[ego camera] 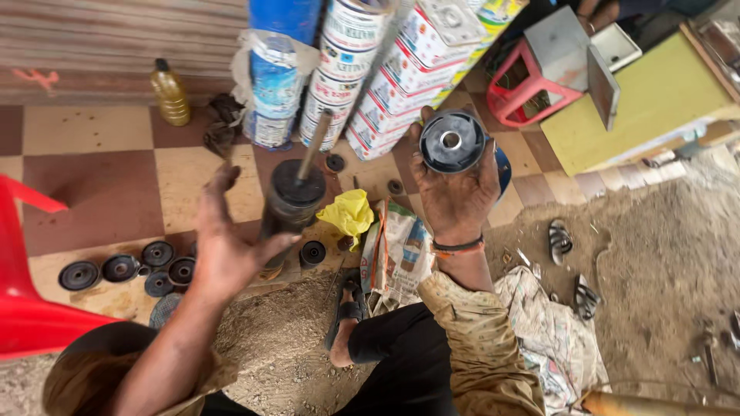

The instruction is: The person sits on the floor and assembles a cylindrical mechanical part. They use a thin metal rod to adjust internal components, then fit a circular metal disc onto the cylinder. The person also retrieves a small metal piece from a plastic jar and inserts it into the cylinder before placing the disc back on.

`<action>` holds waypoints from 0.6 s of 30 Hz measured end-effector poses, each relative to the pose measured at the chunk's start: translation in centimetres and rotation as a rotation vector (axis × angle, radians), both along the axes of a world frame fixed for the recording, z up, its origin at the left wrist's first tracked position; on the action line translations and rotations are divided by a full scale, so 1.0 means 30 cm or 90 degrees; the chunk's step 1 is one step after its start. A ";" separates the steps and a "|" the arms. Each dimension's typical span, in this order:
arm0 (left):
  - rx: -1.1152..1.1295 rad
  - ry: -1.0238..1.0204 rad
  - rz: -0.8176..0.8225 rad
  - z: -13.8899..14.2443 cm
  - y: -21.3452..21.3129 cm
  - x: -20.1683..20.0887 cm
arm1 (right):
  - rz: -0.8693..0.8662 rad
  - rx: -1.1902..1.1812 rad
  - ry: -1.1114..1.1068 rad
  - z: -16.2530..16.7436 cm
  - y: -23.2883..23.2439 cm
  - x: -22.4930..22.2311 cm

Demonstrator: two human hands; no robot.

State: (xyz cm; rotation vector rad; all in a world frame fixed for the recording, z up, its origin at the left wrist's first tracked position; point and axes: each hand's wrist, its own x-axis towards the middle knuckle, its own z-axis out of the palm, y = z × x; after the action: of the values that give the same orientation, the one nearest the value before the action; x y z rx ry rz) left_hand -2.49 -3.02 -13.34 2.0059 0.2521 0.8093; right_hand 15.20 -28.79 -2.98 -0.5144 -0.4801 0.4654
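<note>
Two hands: left (231,246) grips upright shock absorber (291,202), rod up; right (455,192) holds round mount (452,142).

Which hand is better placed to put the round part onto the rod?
Probably the right hand: it already holds the round black part near the rod. The left hand steadies the black cylinder.

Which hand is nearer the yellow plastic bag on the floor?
Left. The left hand grips the black cylinder just beside the yellow plastic bag; the right hand holds a round disc above it.
</note>
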 end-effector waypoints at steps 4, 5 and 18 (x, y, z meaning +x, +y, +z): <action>-0.046 0.054 -0.001 0.017 -0.024 0.039 | -0.015 -0.056 -0.179 0.041 0.089 -0.068; -0.060 0.080 0.000 0.011 -0.031 0.043 | -0.064 -0.102 -0.258 0.051 0.112 -0.079; -0.157 0.025 -0.085 -0.065 -0.086 0.128 | -0.344 -0.575 -0.942 0.196 0.311 -0.145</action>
State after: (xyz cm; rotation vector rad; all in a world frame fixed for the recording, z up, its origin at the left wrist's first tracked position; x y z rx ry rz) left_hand 1.36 -5.61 -15.29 1.7868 0.2262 0.6230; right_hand 10.86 -19.46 2.90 -1.8265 -1.4964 -0.3709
